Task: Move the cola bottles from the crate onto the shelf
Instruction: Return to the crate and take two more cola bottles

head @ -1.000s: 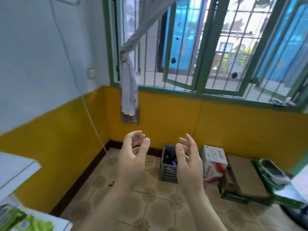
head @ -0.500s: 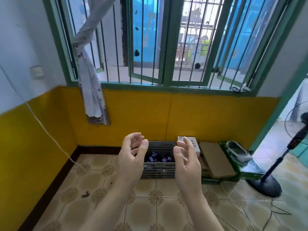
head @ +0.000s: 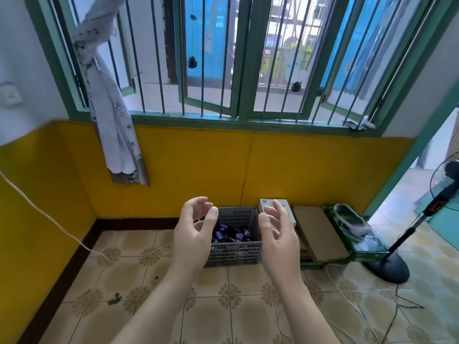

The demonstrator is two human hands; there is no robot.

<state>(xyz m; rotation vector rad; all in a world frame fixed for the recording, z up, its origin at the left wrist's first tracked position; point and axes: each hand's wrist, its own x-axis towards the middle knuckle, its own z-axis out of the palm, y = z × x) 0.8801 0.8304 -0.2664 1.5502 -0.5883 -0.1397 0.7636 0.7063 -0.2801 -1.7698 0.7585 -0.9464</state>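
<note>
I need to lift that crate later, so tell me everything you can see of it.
The crate is a dark grey box that looks like plastic, with lattice walls full of small holes and an open top. It sits upright on the tiled floor near the yellow wall, below the window. Inside lie several dark bottles with blue-purple labels, jumbled rather than upright. A cardboard box stands close on its right; whether they touch is unclear. Both hands are raised in front of it, hiding parts of it and holding nothing.

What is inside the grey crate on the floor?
The grey crate holds dark bottles with blue labels, lying jumbled. The left hand covers its left part, so their number is unclear.
</note>
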